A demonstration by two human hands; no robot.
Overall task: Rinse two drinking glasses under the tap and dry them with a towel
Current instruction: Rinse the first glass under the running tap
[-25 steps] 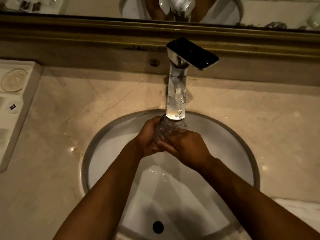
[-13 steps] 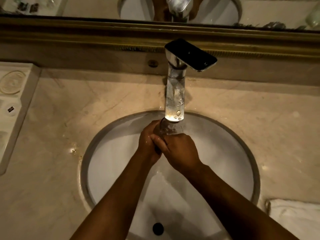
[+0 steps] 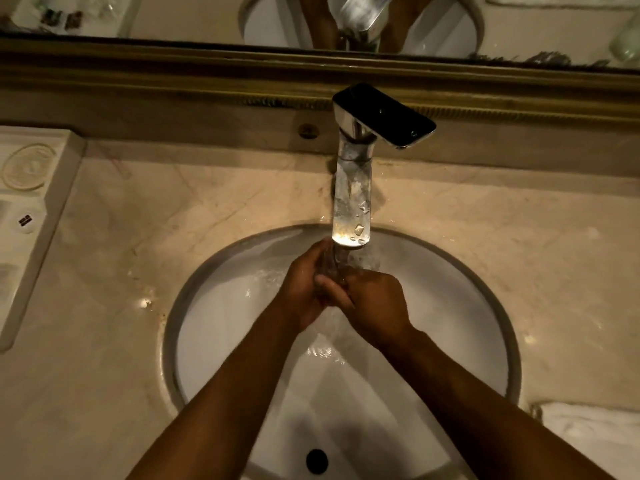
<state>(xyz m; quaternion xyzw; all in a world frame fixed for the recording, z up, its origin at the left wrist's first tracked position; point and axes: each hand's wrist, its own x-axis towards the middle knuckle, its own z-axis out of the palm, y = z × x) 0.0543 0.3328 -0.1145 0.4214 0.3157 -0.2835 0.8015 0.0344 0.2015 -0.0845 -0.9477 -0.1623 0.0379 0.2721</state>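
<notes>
A clear drinking glass (image 3: 349, 263) is held under the spout of the chrome tap (image 3: 351, 199), over the white oval sink (image 3: 221, 306). My left hand (image 3: 304, 289) grips the glass from the left, fingers curled round it. From the right, my right hand (image 3: 374, 303) wraps it too, its fingers overlapping the left hand. Most of the glass is hidden by the hands and the spout. Water runs down into the basin. A white towel (image 3: 588, 431) lies at the lower right on the counter. No second glass is in view.
The marble counter (image 3: 138, 237) surrounds the sink. A white tray (image 3: 27, 216) with small items stands at the left edge. The sink drain (image 3: 317, 461) is near the bottom. A framed mirror (image 3: 311, 15) runs along the back wall.
Both hands have shifted slightly on the glass under the spout, the right hand sliding back a little. The view has drifted, showing more of the towel.
</notes>
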